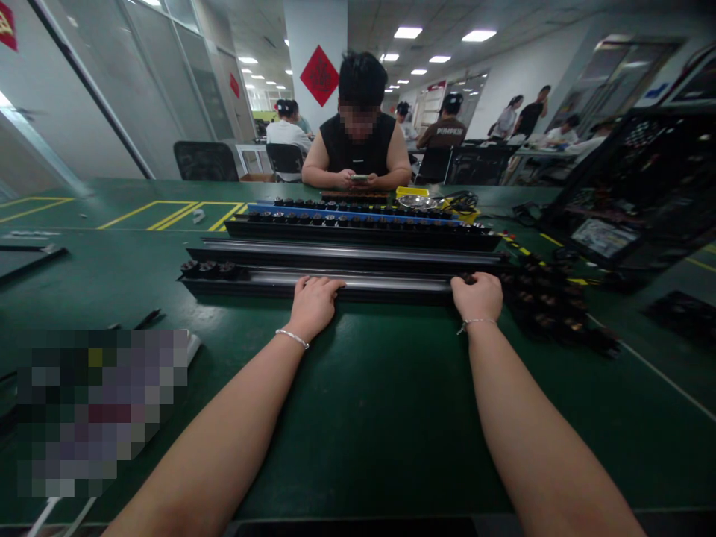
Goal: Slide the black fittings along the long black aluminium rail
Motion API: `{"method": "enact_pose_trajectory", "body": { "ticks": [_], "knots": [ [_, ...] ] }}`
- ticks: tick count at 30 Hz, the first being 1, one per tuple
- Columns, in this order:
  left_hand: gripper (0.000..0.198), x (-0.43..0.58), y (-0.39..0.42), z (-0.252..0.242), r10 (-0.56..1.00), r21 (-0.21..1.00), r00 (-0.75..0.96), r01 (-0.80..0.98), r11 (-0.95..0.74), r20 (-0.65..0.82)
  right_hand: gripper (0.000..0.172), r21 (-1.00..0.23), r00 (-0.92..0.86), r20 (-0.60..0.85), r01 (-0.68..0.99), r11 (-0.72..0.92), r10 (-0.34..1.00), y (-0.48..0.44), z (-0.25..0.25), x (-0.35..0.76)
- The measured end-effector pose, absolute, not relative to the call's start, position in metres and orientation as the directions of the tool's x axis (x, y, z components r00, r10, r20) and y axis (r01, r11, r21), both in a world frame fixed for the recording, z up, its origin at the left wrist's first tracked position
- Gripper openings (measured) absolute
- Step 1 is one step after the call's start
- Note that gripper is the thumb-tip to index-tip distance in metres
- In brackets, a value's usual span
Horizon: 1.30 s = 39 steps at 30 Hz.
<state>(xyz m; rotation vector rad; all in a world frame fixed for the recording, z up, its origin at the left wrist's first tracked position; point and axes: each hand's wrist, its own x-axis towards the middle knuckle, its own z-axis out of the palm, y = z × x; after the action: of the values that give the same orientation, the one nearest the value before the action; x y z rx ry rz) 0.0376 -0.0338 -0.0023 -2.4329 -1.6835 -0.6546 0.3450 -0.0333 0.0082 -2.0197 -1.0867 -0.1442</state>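
A long black channel [391, 295] with a shiny grey inside lies crosswise on the green table. Three small black round parts [208, 268] sit in its left end. My left hand [314, 304] is closed over the channel's near wall, left of its middle. Near the right end, my right hand [482, 297] pinches a small dark part [468, 279] at the channel; the fingers hide most of it. Just to the right lies a pile of similar black parts [551, 294].
Behind lie a second black channel [347, 250] and one filled with a row of round parts [358, 221]. A yellow tray [412, 192] and cables [462, 201] are farther back. A person [358, 142] across the table holds a phone. A black rack [626, 186] stands at right.
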Motion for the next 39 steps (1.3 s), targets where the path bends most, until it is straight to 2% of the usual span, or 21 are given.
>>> {"method": "enact_pose_trajectory", "body": {
  "ticks": [8, 12, 17, 20, 27, 30, 35, 39],
  "knots": [
    [0.036, 0.037, -0.033, -0.002, 0.875, 0.159, 0.273, 0.919, -0.36, 0.4, 0.03, -0.621, 0.696, 0.446, 0.693, -0.366, 0.563, -0.029, 0.005, 0.383],
    [0.035, 0.037, -0.034, -0.001, 0.879, 0.179, 0.259, 0.919, -0.352, 0.4, 0.034, -0.588, 0.722, 0.427, 0.679, -0.439, 0.545, -0.027, -0.003, 0.396],
    [0.033, 0.036, -0.035, 0.001, 0.881, 0.183, 0.233, 0.926, -0.331, 0.413, 0.043, -0.517, 0.705, 0.369, 0.697, -0.498, 0.605, -0.023, -0.01, 0.397],
    [0.031, 0.036, -0.035, 0.003, 0.882, 0.192, 0.218, 0.928, -0.32, 0.418, 0.041, -0.495, 0.687, 0.361, 0.714, -0.495, 0.63, -0.021, -0.01, 0.398],
    [0.025, 0.031, -0.033, 0.007, 0.866, 0.284, 0.147, 0.907, -0.312, 0.479, 0.037, -0.5, 0.715, 0.376, 0.692, -0.521, 0.589, -0.017, -0.008, 0.401],
    [0.025, 0.023, -0.031, 0.008, 0.833, 0.328, 0.019, 0.914, -0.238, 0.553, 0.037, -0.524, 0.727, 0.396, 0.681, -0.511, 0.562, -0.018, -0.008, 0.399],
    [0.032, -0.005, -0.026, 0.013, 0.717, 0.477, -0.346, 0.878, 0.021, 0.605, 0.034, -0.573, 0.705, 0.501, 0.705, -0.419, 0.502, -0.026, -0.002, 0.395],
    [0.045, -0.032, -0.019, 0.014, 0.55, 0.631, -0.648, 0.732, 0.257, 0.527, 0.022, -0.471, 0.535, 0.622, 0.839, -0.273, 0.571, -0.03, 0.006, 0.38]
  ]
}}
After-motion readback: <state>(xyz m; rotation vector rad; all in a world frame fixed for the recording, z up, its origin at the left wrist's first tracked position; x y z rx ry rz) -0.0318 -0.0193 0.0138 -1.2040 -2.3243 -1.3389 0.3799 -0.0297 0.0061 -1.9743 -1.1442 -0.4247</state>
